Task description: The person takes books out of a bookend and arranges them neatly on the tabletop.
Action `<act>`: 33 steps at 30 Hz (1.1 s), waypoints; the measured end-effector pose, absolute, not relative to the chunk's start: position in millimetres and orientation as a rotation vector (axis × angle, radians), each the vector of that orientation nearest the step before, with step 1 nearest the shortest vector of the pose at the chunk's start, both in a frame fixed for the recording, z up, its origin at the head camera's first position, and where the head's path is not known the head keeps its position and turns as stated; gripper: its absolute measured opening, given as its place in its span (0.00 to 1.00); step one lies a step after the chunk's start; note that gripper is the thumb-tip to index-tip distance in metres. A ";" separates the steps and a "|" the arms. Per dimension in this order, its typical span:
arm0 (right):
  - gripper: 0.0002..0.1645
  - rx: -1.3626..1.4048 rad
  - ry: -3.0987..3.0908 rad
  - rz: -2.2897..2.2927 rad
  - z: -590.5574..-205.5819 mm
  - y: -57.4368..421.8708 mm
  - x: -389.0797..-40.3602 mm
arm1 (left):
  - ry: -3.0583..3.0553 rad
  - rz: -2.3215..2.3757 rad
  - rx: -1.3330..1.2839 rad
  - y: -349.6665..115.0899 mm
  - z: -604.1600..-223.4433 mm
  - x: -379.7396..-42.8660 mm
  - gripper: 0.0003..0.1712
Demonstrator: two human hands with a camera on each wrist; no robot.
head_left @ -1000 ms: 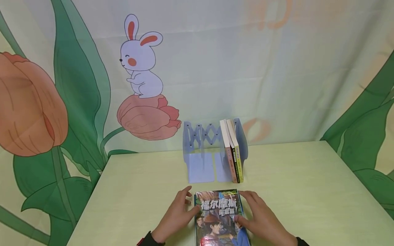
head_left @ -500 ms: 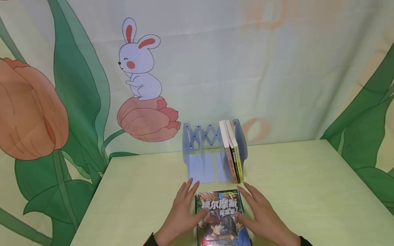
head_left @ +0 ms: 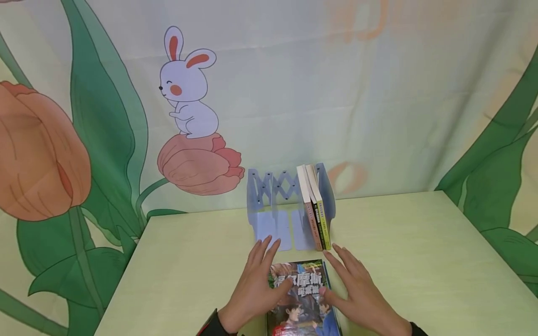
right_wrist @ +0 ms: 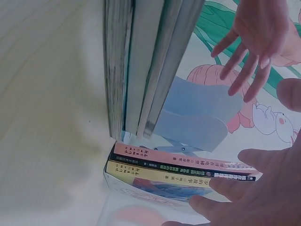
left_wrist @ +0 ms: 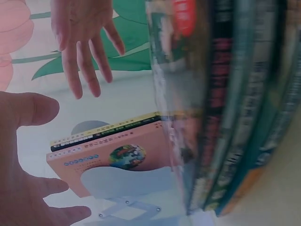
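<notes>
A stack of books (head_left: 300, 303) lies flat near the front of the table, topped by an illustrated cover with large white characters. Over its left edge my left hand (head_left: 254, 287) hovers with spread fingers, the thumb crossing above the cover. My right hand (head_left: 361, 291) is at the right edge, fingers extended and thumb over the cover. In the left wrist view several spines (left_wrist: 235, 103) show apart from that hand. Behind the stack stands a blue expandable bookend (head_left: 253, 200), holding a pink book (head_left: 312, 224), a black one (head_left: 319, 221) and a yellow one (head_left: 325, 226), leaning slightly left.
The pale yellow-green table (head_left: 403, 242) extends to both sides of the stack. A fabric backdrop (head_left: 294, 93) with a printed rabbit (head_left: 189, 98) and tulips hangs behind the table's far edge. Left of the standing books, the bookend's base (head_left: 265, 224) is bare.
My left hand has moved forward and right over the stack's edge, its fingers straightening and spreading. My right hand's fingers have also extended, while the stack and standing books keep their places.
</notes>
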State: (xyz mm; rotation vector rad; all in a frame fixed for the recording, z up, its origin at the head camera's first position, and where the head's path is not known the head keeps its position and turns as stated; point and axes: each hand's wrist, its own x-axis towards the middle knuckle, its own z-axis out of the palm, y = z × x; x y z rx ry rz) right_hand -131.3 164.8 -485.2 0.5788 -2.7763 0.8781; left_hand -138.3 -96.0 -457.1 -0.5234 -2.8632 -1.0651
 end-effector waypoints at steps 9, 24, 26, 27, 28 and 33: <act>0.45 0.640 -2.701 0.918 -477.9 166.6 -131.0 | -2.846 -1.128 -0.572 -79.2 -447.3 -149.4 0.45; 0.46 0.666 -2.598 0.987 -468.1 166.6 -124.0 | -2.741 -1.267 -0.521 -50.3 -424.3 -178.6 0.46; 0.47 0.668 -2.595 0.984 -466.8 167.0 -123.4 | -2.729 -1.299 -0.501 -47.0 -422.1 -182.5 0.45; 0.47 0.672 -2.593 0.984 -466.3 167.1 -123.4 | -2.725 -1.311 -0.492 -45.4 -421.0 -184.5 0.45; 0.47 0.678 -2.590 0.982 -465.8 167.3 -123.4 | -2.721 -1.323 -0.486 -43.9 -420.3 -186.7 0.44; 0.47 0.709 -2.568 0.968 -464.7 167.7 -124.4 | -2.691 -1.369 -0.464 -37.2 -417.9 -197.6 0.42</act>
